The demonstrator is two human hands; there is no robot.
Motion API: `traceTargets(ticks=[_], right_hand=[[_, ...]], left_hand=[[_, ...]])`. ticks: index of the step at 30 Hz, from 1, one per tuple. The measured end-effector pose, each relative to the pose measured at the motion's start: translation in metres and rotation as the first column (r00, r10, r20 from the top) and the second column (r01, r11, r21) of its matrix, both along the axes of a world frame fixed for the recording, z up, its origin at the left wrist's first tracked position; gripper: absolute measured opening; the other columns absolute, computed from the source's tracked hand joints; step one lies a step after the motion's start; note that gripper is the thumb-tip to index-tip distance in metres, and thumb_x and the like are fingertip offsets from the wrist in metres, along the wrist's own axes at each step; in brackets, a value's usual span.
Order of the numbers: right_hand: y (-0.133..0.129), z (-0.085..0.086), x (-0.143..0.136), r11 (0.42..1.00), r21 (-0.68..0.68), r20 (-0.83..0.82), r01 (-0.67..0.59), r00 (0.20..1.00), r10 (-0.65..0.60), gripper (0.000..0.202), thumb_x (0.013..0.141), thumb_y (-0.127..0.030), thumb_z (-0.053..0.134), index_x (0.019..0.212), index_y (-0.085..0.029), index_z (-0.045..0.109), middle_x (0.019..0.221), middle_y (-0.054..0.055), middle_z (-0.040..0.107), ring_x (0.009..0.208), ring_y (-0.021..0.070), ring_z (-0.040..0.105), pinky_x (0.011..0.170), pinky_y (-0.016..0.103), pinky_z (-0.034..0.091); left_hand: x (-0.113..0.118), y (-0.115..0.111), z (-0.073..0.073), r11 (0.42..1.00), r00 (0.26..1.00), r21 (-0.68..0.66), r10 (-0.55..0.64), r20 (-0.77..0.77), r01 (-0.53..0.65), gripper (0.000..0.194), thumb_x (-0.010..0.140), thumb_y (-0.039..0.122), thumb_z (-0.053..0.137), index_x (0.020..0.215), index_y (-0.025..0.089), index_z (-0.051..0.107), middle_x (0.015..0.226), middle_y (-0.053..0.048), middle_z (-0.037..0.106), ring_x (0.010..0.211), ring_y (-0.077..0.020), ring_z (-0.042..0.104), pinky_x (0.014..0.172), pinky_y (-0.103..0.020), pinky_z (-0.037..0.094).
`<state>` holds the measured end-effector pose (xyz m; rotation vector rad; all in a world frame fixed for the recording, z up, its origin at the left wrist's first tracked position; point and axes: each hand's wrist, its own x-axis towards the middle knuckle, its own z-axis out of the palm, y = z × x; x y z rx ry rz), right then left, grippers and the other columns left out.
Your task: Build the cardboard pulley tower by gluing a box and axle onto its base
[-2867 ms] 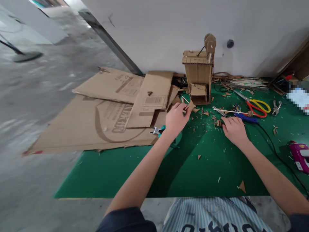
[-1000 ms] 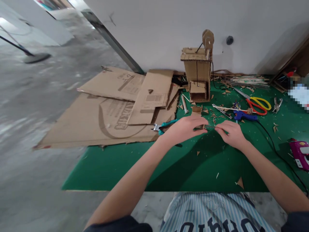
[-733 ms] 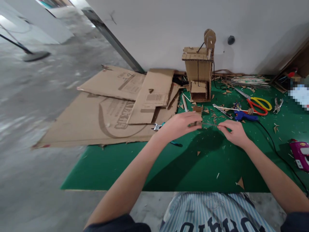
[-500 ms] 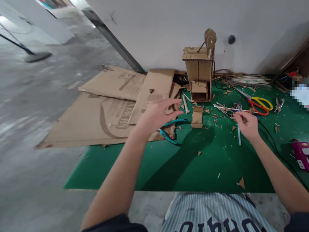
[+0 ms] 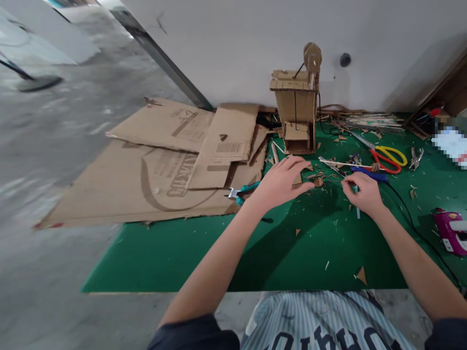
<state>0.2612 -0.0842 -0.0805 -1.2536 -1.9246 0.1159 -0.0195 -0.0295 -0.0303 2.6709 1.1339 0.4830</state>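
Note:
My right hand (image 5: 363, 193) is closed in a pinch on a thin stick (image 5: 333, 182). At the stick's left end is a small round brown disc (image 5: 318, 181). My left hand (image 5: 282, 183) is open, thumb and fingers spread, just left of the disc and apart from it. It partly covers a small folded cardboard piece (image 5: 297, 178). Behind it stands a cardboard tower (image 5: 295, 109) with a round knob on top. Beneath my left wrist lie teal-handled pliers (image 5: 239, 193), partly hidden. A blue-handled corded tool (image 5: 370, 174) rests behind my right hand.
Cardboard sheets (image 5: 164, 189) overhang the green table's (image 5: 164, 262) left side. Scissors (image 5: 386, 159), small metal pliers (image 5: 415, 158) and a magenta device (image 5: 450, 232) lie to the right. A black cord (image 5: 412, 221) crosses there. Scraps and sticks (image 5: 372, 120) lie near the wall.
My left hand has moved right, away from over the teal pliers and toward the disc. The disc now shows between my hands. My right hand stays pinched, slightly lower, and the view has shifted slightly.

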Motion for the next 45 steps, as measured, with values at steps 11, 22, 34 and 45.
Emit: traceTargets(ticks=[11,22,34,45], right_hand=[[0.002,0.003,-0.023,0.954,-0.285,-0.755,-0.091,0.634,-0.166,0.033,0.095,-0.059,0.060,0.096,-0.026,0.056,0.079,0.000,0.065,0.071,0.0160,0.066,0.071,0.034,0.060],[0.019,0.074,-0.055,0.838,-0.281,-0.889,-0.468,0.456,-0.044,0.060,0.092,-0.084,0.038,0.072,-0.028,0.046,0.053,-0.008,0.021,0.042,0.0112,0.020,0.040,0.028,0.027],[0.034,0.084,-0.109,0.785,-0.174,-0.936,-0.594,0.346,0.055,0.071,0.093,-0.087,0.029,0.057,-0.026,0.035,0.049,-0.006,0.021,0.043,0.0109,0.020,0.043,0.029,0.027],[0.026,0.097,-0.109,0.792,-0.152,-0.948,-0.591,0.313,0.052,0.070,0.089,-0.085,0.046,0.055,-0.024,0.041,0.050,-0.006,0.027,0.046,0.0097,0.022,0.047,0.028,0.025]], left_hand=[[-0.011,-0.021,-0.018,0.944,0.979,-0.327,0.096,0.181,-0.032,0.032,0.100,0.031,0.056,0.128,0.019,0.060,0.119,-0.011,0.073,0.095,-0.0222,0.072,0.077,-0.033,0.058],[0.001,-0.019,-0.002,0.862,0.870,-0.505,0.214,0.445,0.047,0.030,0.099,0.036,0.052,0.114,0.017,0.069,0.094,-0.006,0.073,0.074,-0.0142,0.063,0.062,-0.026,0.052],[0.002,-0.035,-0.019,0.853,0.823,-0.516,0.237,0.517,0.078,0.068,0.080,0.044,0.083,0.137,0.014,0.060,0.134,-0.016,0.068,0.109,-0.0262,0.069,0.088,-0.037,0.059],[0.001,-0.040,-0.025,0.891,0.747,-0.453,0.290,0.598,0.017,0.061,0.081,0.049,0.083,0.132,0.019,0.067,0.123,-0.014,0.076,0.109,-0.0291,0.073,0.091,-0.040,0.061]])
